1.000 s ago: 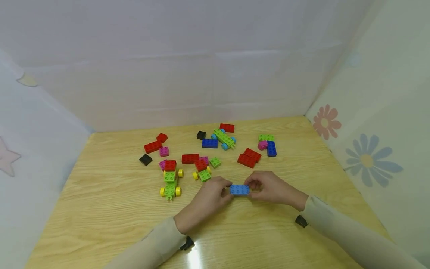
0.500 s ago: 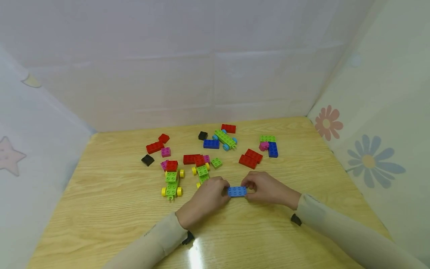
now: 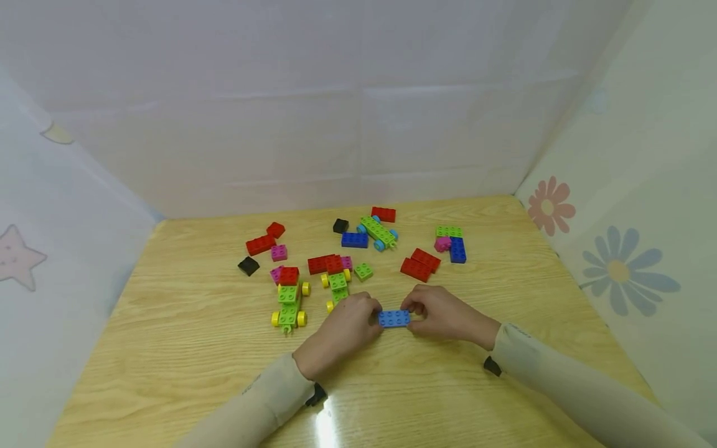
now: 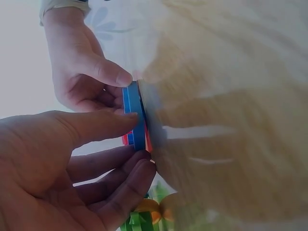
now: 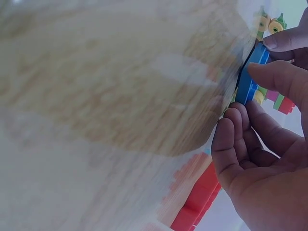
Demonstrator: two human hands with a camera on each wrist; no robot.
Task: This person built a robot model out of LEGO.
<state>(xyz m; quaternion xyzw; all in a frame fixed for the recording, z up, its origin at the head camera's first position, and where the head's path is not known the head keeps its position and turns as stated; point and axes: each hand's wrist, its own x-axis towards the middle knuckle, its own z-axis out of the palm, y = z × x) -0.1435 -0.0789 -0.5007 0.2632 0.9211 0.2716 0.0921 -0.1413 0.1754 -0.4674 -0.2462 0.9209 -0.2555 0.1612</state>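
Note:
A light blue building brick (image 3: 394, 319) with two rows of studs lies close over the wooden table, studs up. My left hand (image 3: 351, 325) pinches its left end between thumb and fingers. At the opposite end my right hand (image 3: 442, 315) pinches it the same way. Seen from the left wrist, the blue brick (image 4: 135, 115) stands edge-on between both thumbs. Just beyond my left hand is a green wheeled base (image 3: 338, 283) with yellow wheels and a red brick on its end, partly hidden by that hand.
Left of it stands another green car base (image 3: 288, 305) with yellow wheels. Behind lie a green base with blue wheels (image 3: 378, 231), a dark blue brick (image 3: 355, 240), two red bricks (image 3: 420, 264) and a small green brick (image 3: 363, 271). A fabric wall (image 3: 358, 124) closes the back.
The smaller yellow-wheeled car has turned straighter and now sits partly behind my left hand. Both hands and the blue brick have shifted slightly left, keeping the same hold.

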